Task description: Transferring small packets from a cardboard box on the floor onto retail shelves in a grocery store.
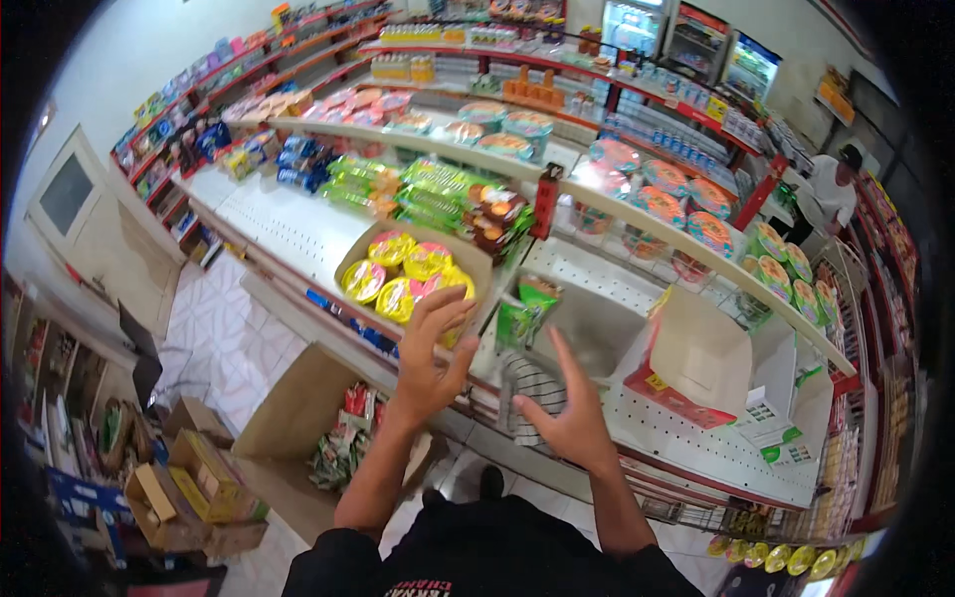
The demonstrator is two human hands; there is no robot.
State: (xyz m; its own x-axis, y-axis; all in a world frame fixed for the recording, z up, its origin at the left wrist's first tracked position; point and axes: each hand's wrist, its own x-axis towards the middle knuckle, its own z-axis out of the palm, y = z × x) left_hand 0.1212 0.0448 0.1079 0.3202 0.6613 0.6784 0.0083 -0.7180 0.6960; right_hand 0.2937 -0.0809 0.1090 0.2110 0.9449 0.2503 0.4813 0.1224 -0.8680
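My left hand is raised with its fingers apart and nothing in it, just in front of a cardboard tray of yellow-lidded cups at the shelf's front edge. Thumb and forefinger spread, my right hand appears to hold nothing. Behind its thumb, a striped grey cloth lies over the edge of the shelf; whether they touch, I cannot tell. Between and beyond my hands, a green snack packet stands beside a grey open box.
A red-and-white open carton sits to the right on the perforated shelf. Green snack packs lie behind the tray. Below left, an open cardboard box holds packets. A person is at the far right.
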